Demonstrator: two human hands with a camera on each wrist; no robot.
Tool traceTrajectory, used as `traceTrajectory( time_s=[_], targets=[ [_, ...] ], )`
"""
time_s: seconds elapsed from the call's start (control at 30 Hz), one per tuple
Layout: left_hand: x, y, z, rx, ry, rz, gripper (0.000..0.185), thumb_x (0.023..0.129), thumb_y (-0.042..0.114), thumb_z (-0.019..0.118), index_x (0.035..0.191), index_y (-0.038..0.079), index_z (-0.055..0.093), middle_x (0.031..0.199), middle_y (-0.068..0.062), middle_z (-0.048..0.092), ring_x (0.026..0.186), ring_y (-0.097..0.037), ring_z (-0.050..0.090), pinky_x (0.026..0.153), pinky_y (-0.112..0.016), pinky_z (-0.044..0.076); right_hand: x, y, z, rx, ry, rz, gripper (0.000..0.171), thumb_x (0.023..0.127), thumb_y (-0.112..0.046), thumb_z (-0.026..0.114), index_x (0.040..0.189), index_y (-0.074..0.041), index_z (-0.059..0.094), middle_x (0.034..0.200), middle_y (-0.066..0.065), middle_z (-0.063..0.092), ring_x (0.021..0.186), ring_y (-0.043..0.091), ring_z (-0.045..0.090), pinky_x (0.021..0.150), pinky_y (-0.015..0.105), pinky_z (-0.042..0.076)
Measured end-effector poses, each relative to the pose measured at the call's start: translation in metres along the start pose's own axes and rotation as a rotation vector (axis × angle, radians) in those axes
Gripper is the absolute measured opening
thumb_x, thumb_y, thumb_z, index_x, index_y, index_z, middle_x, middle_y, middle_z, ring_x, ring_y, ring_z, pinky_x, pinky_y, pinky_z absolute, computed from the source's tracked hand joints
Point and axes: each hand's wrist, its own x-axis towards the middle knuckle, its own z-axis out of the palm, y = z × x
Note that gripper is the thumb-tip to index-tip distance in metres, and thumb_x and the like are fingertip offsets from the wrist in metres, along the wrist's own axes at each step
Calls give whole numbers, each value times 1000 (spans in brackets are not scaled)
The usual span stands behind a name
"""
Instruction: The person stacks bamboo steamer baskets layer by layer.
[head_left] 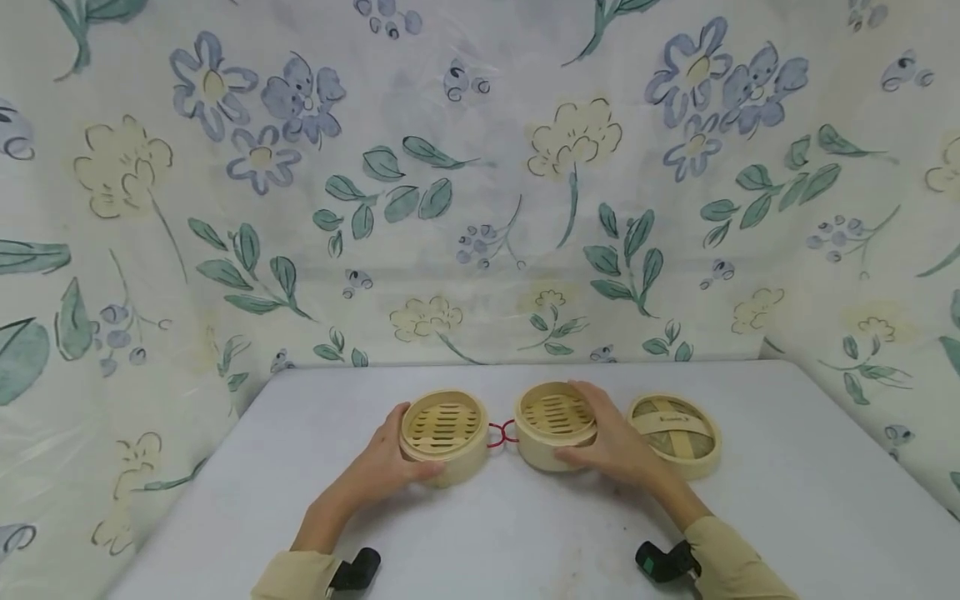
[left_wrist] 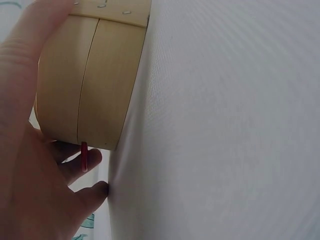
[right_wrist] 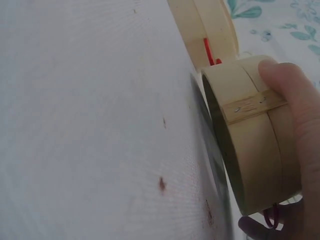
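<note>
Two at once: holding left steamer basket and right steamer basket side by side at the tabletop, grasping round the sides with curled fingers of left hand and right hand. Stay level and spare the meeting red loops a tug. Hard to judge clearance beneath; ease gently, clear of the lid.

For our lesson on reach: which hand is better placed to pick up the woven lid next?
Probably the right hand: it is beside the lid, though it must first release the right basket it holds. The left hand grips the left basket, farther away.
</note>
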Motion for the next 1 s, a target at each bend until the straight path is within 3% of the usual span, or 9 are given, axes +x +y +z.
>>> traceTrajectory(
  time_s=[0.27, 0.67, 1.0],
  targets=[
    [1, -1, 1, 1, 0, 7, 123, 71, 55, 82, 155, 3, 9, 156, -23, 27, 145, -41, 25, 113, -62, 25, 0, 2, -1, 14, 34, -5, 107, 73, -53, 83, 155, -15, 25, 157, 11, 31, 143, 34, 33, 112, 57, 31],
    [-1, 1, -1, 1, -2, 6, 122, 71, 53, 83, 155, 4, 10, 155, -23, 29, 145, -41, 26, 113, -63, 25, 3, 0, -1, 24, 74, 73, 109, 73, -54, 82, 156, -16, 23, 155, 17, 34, 142, 39, 34, 112, 58, 29],
    [-1, 3, -2, 12, -2, 15, 120, 71, 53, 83, 155, 4, 12, 154, -23, 31, 144, -40, 27, 113, -62, 26, 4, 0, -3, 20, 118, 61, 109, 72, -52, 84, 156, -15, 24, 155, 18, 35, 141, 39, 35, 112, 58, 31]
  ],
)
